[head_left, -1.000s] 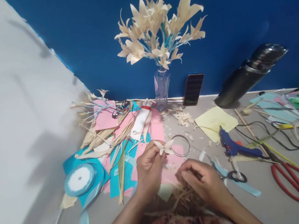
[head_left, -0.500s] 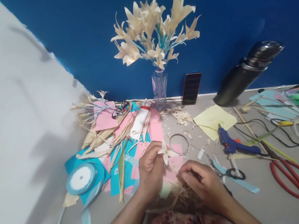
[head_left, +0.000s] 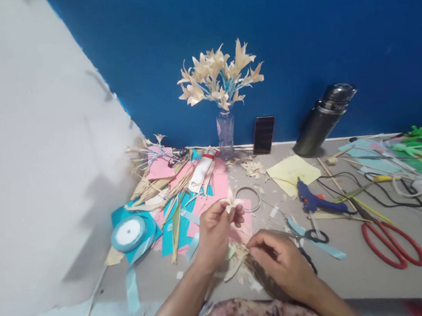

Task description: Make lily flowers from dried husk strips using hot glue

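Pinching: left hand (head_left: 216, 230) grip, small flower (head_left: 232, 205) | right hand (head_left: 279, 256): grip unclear | clear bottle (head_left: 225, 134): flower bunch (head_left: 216, 64) in mouth

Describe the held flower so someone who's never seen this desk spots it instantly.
From the blue wall, drop past the bouquet and its bottle to the left hand. It holds the flower, pale and star-like, seen just left of the ring. Unlike the bouquet, it is single and hand-held.

head camera: from above, near; faces forward-down past left hand (head_left: 215, 233) and right hand (head_left: 279, 258) to blue wall (head_left: 294, 24), 12 o'clock.
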`<action>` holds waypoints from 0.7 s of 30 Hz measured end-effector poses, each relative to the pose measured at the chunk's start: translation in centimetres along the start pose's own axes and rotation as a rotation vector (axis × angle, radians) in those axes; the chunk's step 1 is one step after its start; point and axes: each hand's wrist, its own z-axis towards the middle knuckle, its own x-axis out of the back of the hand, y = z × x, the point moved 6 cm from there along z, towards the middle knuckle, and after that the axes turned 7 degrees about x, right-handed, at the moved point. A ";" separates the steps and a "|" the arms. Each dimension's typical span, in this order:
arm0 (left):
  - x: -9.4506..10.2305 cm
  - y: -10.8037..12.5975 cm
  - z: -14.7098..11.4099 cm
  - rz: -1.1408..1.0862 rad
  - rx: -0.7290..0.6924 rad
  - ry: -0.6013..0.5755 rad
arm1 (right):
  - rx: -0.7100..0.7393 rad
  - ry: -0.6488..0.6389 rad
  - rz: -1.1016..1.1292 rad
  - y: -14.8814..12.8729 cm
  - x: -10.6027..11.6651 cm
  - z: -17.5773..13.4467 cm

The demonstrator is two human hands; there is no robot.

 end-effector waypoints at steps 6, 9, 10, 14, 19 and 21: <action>-1.2 1.6 -2.0 0.162 -0.168 -0.056 | -0.075 0.113 0.212 -0.4 0.5 -0.2; -2.1 1.8 -2.9 0.184 -0.175 -0.140 | -0.087 0.185 0.413 -1.2 0.7 0.6; -2.4 1.7 -3.2 0.187 -0.163 -0.164 | -0.080 0.192 0.472 -1.5 0.7 0.9; -2.6 1.3 -3.9 0.210 -0.167 -0.191 | -0.110 0.196 0.680 -1.8 0.2 1.6; -2.0 0.2 -3.6 0.182 -0.121 -0.208 | -0.214 0.239 0.777 0.0 -0.6 1.3; -1.9 0.1 -3.4 0.173 -0.104 -0.206 | -0.239 0.247 0.811 0.5 -0.9 1.2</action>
